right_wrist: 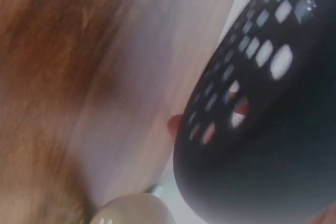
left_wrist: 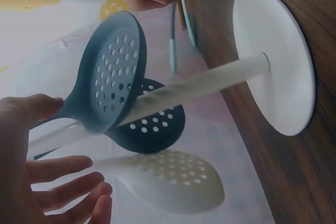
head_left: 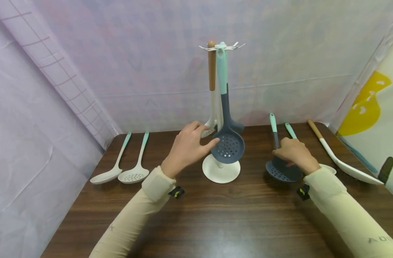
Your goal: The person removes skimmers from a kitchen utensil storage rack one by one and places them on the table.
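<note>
My left hand (head_left: 188,147) is beside the utensil stand (head_left: 221,172), fingers spread, with the thumb at a hanging dark skimmer (head_left: 228,145) with a mint handle. In the left wrist view, the thumb lies against the neck of this skimmer (left_wrist: 113,72); the other fingers are apart from it. Behind it hang another dark perforated utensil (left_wrist: 152,124) and a white slotted spoon (left_wrist: 173,182). On the right, my right hand (head_left: 294,154) grips a dark slotted spoon (head_left: 278,172) near its head. The perforated bowl (right_wrist: 252,108) fills much of the right wrist view, with fingertips partly hidden behind it.
A white spoon (head_left: 107,176) and a white skimmer (head_left: 133,175), both mint-handled, lie at the table's left. To the right are a wooden-handled white utensil (head_left: 344,166) and a mint-handled one (head_left: 290,130), partly hidden by my hand. A curtain (head_left: 151,71) hangs behind.
</note>
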`<state>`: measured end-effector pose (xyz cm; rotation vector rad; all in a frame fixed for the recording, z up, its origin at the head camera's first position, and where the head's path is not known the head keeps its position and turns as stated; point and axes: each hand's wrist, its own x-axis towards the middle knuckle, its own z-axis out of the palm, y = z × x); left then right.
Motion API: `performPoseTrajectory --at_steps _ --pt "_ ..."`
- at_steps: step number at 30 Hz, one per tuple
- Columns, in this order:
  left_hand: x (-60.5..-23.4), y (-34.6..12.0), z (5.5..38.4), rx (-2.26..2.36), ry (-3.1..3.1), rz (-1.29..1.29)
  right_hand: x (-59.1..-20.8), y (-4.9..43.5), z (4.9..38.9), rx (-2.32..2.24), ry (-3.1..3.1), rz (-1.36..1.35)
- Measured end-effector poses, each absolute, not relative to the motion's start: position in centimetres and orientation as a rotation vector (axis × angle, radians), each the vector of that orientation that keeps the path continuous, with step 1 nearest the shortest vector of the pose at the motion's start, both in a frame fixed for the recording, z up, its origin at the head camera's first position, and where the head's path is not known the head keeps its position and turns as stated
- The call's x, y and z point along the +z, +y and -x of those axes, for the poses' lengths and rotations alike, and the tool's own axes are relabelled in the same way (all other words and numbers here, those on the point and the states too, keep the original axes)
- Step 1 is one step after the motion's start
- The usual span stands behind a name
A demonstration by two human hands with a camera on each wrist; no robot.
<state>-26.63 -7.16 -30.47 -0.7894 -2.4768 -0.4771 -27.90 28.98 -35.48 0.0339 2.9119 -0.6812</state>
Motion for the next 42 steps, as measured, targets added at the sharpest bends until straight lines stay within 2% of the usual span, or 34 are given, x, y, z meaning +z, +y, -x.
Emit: performPoseTrajectory --at_steps 42 --pt "-28.5 -1.8 27.2 -0.615 -2.317 0.579 -36.6 28.2 30.2 -0.426 2.898 -0.110"
